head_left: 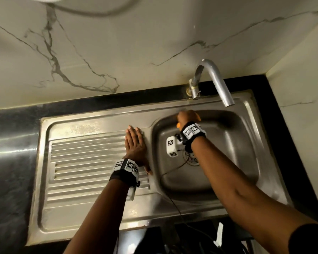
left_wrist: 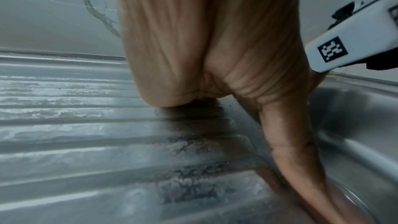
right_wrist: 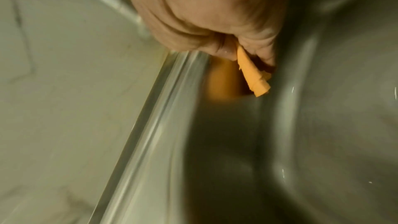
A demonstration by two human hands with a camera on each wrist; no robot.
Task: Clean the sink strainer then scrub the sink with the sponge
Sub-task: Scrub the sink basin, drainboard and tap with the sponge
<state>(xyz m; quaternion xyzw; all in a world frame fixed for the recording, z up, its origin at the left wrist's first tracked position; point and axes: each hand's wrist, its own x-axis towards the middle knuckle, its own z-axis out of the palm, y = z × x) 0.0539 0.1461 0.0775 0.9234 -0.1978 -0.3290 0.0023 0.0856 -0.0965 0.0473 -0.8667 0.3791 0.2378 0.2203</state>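
A steel sink [head_left: 233, 143] has its basin at the right and a ribbed drainboard [head_left: 84, 162] at the left. My right hand [head_left: 188, 117] grips an orange sponge [right_wrist: 253, 74] and holds it against the basin's far left rim; a sliver of the sponge [head_left: 178, 125] shows under the wrist in the head view. The round strainer [head_left: 192, 159] sits in the drain at the basin floor, partly hidden by my right wrist camera. My left hand [head_left: 135, 142] lies flat with straight fingers on the drainboard [left_wrist: 86, 142], next to the basin's left edge.
A curved metal tap [head_left: 215, 81] rises from the back ledge and ends above the basin's far right. Black counter [head_left: 11, 143] surrounds the sink, with a marble wall [head_left: 117, 52] behind. A thin cable [head_left: 173, 200] crosses the sink's front rim.
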